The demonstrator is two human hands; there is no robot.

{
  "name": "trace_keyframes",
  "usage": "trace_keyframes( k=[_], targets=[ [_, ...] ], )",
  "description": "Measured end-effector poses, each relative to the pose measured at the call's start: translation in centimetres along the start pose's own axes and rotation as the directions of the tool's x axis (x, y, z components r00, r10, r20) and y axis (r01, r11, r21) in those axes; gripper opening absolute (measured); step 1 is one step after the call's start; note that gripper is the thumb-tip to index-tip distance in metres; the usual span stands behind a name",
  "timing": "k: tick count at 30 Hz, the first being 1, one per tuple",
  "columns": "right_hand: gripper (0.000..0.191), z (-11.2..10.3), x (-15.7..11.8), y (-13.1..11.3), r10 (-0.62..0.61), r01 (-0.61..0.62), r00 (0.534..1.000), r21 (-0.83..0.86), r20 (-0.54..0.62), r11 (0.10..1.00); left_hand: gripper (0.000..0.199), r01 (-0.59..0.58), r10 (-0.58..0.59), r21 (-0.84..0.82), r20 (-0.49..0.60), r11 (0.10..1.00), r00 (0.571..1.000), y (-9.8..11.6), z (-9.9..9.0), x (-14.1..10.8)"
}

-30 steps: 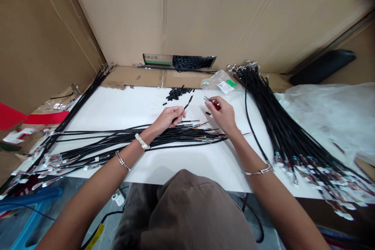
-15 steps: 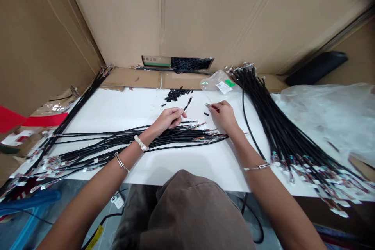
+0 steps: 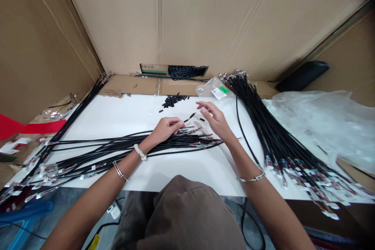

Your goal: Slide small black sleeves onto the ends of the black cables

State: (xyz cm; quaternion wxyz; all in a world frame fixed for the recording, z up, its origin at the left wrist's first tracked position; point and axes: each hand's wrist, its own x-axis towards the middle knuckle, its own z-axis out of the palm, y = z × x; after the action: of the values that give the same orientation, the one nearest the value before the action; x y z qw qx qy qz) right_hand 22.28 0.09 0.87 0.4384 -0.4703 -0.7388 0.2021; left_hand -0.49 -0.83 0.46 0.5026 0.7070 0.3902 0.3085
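Observation:
My left hand (image 3: 169,129) pinches a black cable near its end, and a short black sleeve (image 3: 192,115) sits on the cable tip pointing up to the right. Just right of that tip, my right hand (image 3: 213,116) has its fingers apart, with nothing seen between them. One loose black sleeve (image 3: 202,119) lies on the white table beside it. A pile of short black sleeves (image 3: 173,100) is behind my left hand. Under my left wrist runs a bundle of black cables (image 3: 117,146) with bare coloured wire ends.
A thick cable bundle (image 3: 263,125) with white connectors lies at the right, beside crumpled clear plastic (image 3: 319,121). A labelled plastic bag (image 3: 215,89) rests near the cardboard wall (image 3: 187,23). More cables (image 3: 79,109) lie along the left side.
My right hand has opened and the small pointed tool it held is no longer visible. The sleeved cable tip has tilted lower to the right. The whole view has shifted slightly.

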Motion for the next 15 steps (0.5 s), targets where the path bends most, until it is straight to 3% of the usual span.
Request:
trace_keyframes(
  k=[3,8,15],
  targets=[
    [0.029,0.0,-0.2,-1.9,-0.066,0.059,0.991,0.062,0.120,0.996,0.039,-0.008,0.007,0.046,0.019,0.999,1.000,0.1,-0.1,-0.2],
    [0.021,0.0,-0.3,-2.1,-0.151,0.139,0.973,0.079,0.174,0.987,0.036,0.000,-0.001,0.069,0.013,0.998,1.000,0.4,-0.3,-0.3],
    [0.020,0.3,-0.4,-1.2,-0.097,0.089,0.965,0.045,0.243,0.995,0.034,-0.035,0.036,0.070,-0.018,0.997,0.999,0.2,-0.1,-0.3]
  ],
)
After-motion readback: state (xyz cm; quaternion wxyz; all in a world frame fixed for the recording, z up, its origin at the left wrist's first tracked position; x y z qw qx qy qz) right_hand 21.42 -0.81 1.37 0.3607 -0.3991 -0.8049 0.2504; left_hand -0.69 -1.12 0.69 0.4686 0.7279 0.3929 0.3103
